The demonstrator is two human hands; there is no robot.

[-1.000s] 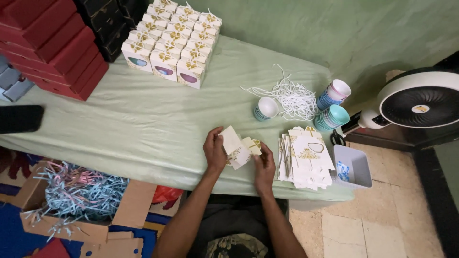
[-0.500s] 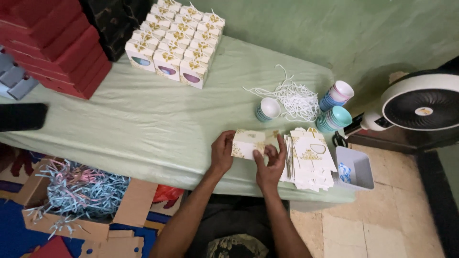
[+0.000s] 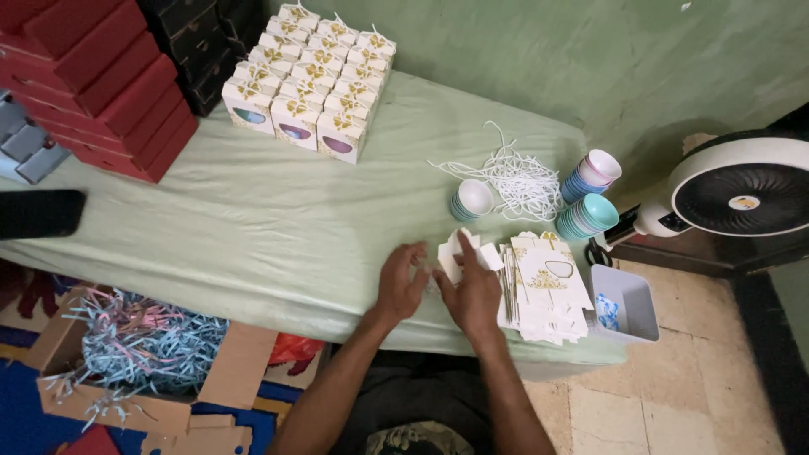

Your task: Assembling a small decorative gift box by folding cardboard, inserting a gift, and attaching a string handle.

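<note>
A small white cardboard box blank (image 3: 459, 251) with gold print sits half-folded on the green tablecloth (image 3: 278, 219). My right hand (image 3: 474, 292) grips it from the near side, fingers pressing its flaps. My left hand (image 3: 401, 281) rests just left of it, fingers curled at its edge. Right beside my right hand lies a stack of flat white box blanks (image 3: 548, 286) with oval windows.
Several finished white gift boxes (image 3: 308, 80) stand in rows at the back. Stacked bowls (image 3: 590, 194), one bowl (image 3: 472, 200) and white cords (image 3: 514, 177) lie behind the blanks. Red boxes (image 3: 93, 84) are far left. A fan (image 3: 742, 190), grey tray (image 3: 628, 303) and shredded paper (image 3: 135, 345) are off the table.
The blank lay flat under both hands half a second ago; now it is folded up into a partial box shape between my hands, slightly farther back.
</note>
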